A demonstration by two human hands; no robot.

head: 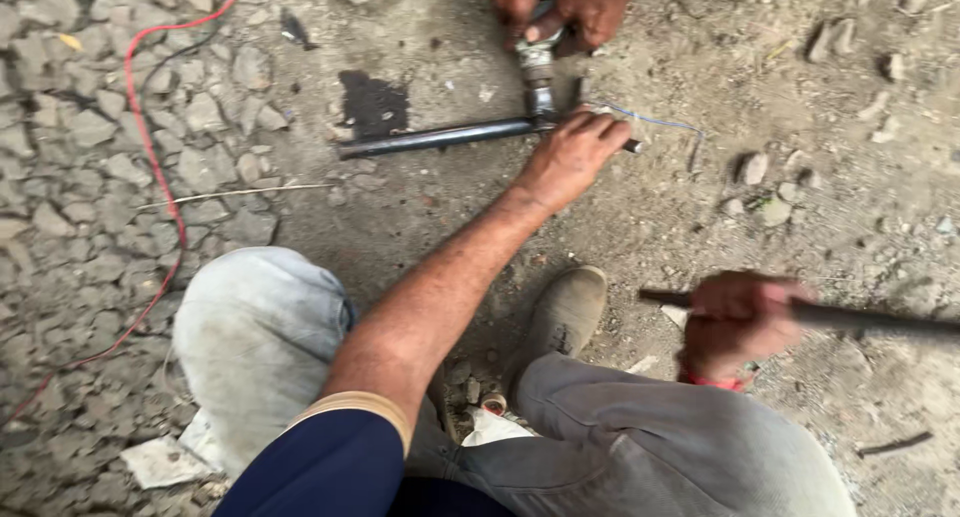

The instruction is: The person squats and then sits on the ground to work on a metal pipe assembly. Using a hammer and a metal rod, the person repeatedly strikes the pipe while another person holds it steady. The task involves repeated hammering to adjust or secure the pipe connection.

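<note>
Head view shows the left hand (pixel 572 157) pressed flat on a dark metal pipe (pixel 440 137) lying on the dirt ground (pixel 800 107), pinning it where it meets a fitting (pixel 540 72) that another person's hands (pixel 560 7) grip from the top edge. Right hand (pixel 735 322), blurred, is closed round a dark rod (pixel 880 320) held level above the right shoe (pixel 565 312). This looks like bracing the joint; working it further calls for a firm hold-down and keeping fingers away from the rod.
</note>
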